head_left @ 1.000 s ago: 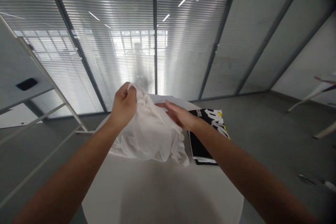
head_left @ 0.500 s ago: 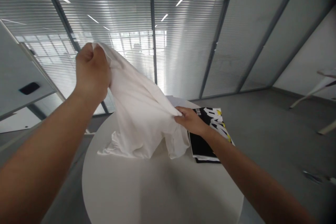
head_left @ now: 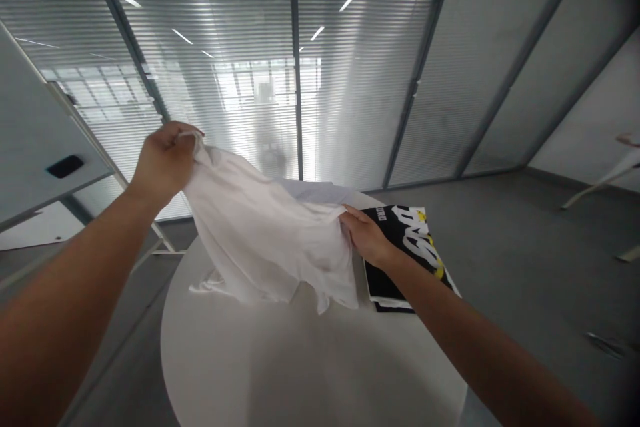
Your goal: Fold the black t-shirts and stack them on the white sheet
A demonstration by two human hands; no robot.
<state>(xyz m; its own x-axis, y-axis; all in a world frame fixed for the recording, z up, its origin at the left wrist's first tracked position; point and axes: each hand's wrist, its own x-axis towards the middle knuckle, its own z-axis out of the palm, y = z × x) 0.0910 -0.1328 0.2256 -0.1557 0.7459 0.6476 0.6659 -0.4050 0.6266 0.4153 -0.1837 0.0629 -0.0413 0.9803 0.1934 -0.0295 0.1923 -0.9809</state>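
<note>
A white garment hangs stretched between both my hands above a round white table. My left hand is a closed fist gripping one end, raised at the left. At the cloth's right edge, my right hand pinches the fabric lower down, close to the tabletop. The cloth's lower folds trail onto the table.
A folded black garment with white and yellow print lies on the table's right side, just beyond my right hand. A pale folded item sits at the table's far edge. Glass walls with blinds stand behind. A white board frame leans at left.
My left hand rose high to the left with the cloth, then dropped somewhat. My right hand closed on the fabric's right edge, and the garment spread out between both hands.
</note>
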